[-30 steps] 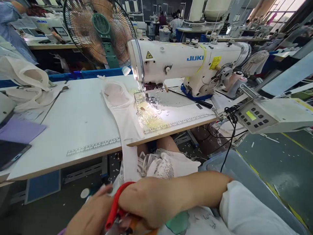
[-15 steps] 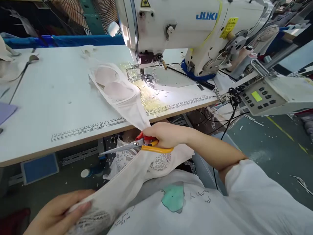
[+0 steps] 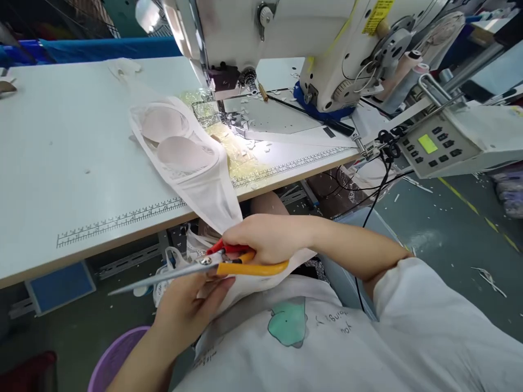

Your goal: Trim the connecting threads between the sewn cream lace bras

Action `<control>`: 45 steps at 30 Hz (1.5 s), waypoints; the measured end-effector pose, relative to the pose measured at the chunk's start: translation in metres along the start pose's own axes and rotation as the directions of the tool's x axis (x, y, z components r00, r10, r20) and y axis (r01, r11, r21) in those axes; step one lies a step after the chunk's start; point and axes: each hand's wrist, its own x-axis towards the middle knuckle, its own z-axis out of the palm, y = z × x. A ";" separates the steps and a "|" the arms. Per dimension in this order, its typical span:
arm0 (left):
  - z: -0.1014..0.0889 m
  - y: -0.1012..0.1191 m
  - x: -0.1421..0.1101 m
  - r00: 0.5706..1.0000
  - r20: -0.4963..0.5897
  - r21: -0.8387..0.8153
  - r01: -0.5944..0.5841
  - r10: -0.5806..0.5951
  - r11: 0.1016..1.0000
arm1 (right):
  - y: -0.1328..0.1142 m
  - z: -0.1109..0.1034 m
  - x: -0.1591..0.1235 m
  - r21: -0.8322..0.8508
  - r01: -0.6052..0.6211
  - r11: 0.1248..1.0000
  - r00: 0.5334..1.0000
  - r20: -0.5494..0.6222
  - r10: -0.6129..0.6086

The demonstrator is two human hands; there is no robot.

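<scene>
My right hand (image 3: 261, 238) is closed round scissors (image 3: 192, 269) with one red and one yellow handle, blades pointing left below the table edge. My left hand (image 3: 186, 307) comes up from below and pinches the white fabric (image 3: 216, 198) just under the scissors. That fabric hangs off the white table (image 3: 73, 163) into my lap. Its upper part, with two pale pink padded cups (image 3: 174, 141), lies on the table left of the needle of the white sewing machine (image 3: 286, 32).
A control panel (image 3: 433, 147) with a green display sticks out at the right, cables hanging below it. A purple tub (image 3: 110, 359) stands on the floor at lower left. Thread scraps litter the lit plate by the needle. A blue bin sits under my right arm.
My left hand has risen from the lower left and now grips the fabric right under the scissors. The view has dropped and shifted left; the right hand keeps the scissors.
</scene>
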 end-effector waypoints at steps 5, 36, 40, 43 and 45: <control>0.004 0.002 0.009 0.970 0.056 -0.338 0.241 -0.236 0.910 | 0.017 -0.013 0.004 -0.039 -0.040 0.998 0.999 -0.037 0.038; 0.013 0.004 0.015 0.816 -0.002 -0.561 0.477 -0.578 0.676 | 0.013 -0.018 0.017 -0.050 0.073 0.996 0.995 -0.064 -0.076; 0.014 0.007 0.013 0.804 0.096 -0.554 0.534 -0.587 0.639 | 0.013 -0.016 0.018 -0.038 0.036 0.999 0.999 -0.037 -0.037; 0.013 0.006 0.013 0.804 0.106 -0.589 0.525 -0.585 0.615 | 0.013 -0.007 0.014 0.032 -0.031 0.999 0.985 -0.167 0.036; 0.013 0.006 0.011 0.805 0.077 -0.618 0.502 -0.588 0.606 | 0.012 0.003 0.006 0.178 -0.044 0.983 0.938 -0.332 0.103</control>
